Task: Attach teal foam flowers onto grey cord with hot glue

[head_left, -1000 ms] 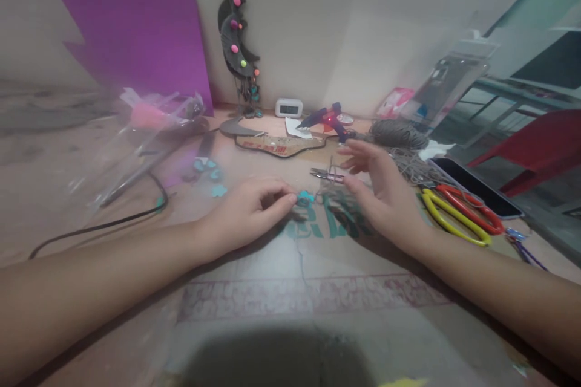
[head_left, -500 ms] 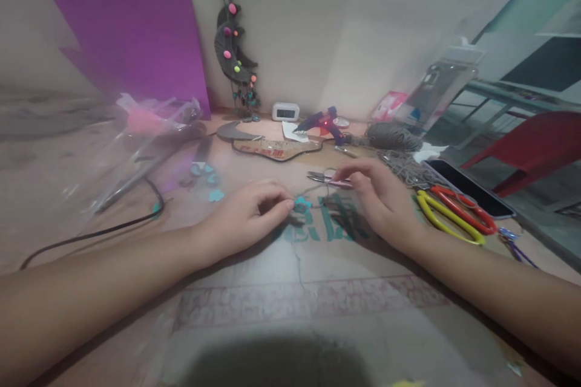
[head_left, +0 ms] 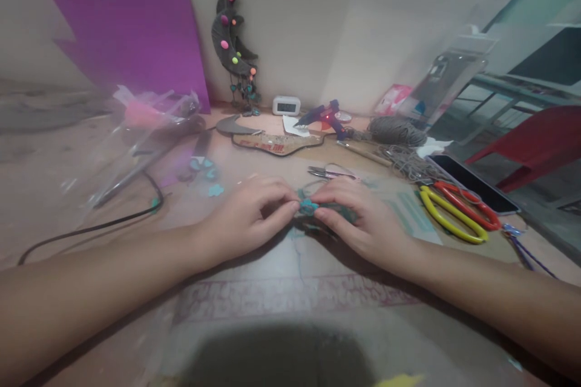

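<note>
A small teal flower-shaped piece [head_left: 308, 207] is pinched between my two hands, just above the table. My left hand [head_left: 261, 208] grips its left side between thumb and fingertips. From the other side, my right hand [head_left: 358, 214] holds it with thumb and forefinger. A thin grey cord [head_left: 313, 184] shows beside the flower; where it runs behind the fingers is hidden. Just beyond my right hand lie small pointed snips [head_left: 323, 172], their handles partly covered. Another teal flower [head_left: 215, 190] rests on the table left of my left hand, near other teal cut-outs [head_left: 203, 167].
Yellow-and-red-handled scissors [head_left: 454, 214] and a phone [head_left: 472, 181] lie at the right. Behind are grey yarn [head_left: 396, 131], a glue gun [head_left: 322, 118] with a red light, and a small clock [head_left: 286, 106]. A plastic bag [head_left: 136, 145] and black cable [head_left: 91, 234] occupy the left.
My right hand has moved left and down from beside the snips, and its thumb and forefinger have closed on the flower. My left hand still grips it. The view has shifted slightly.
</note>
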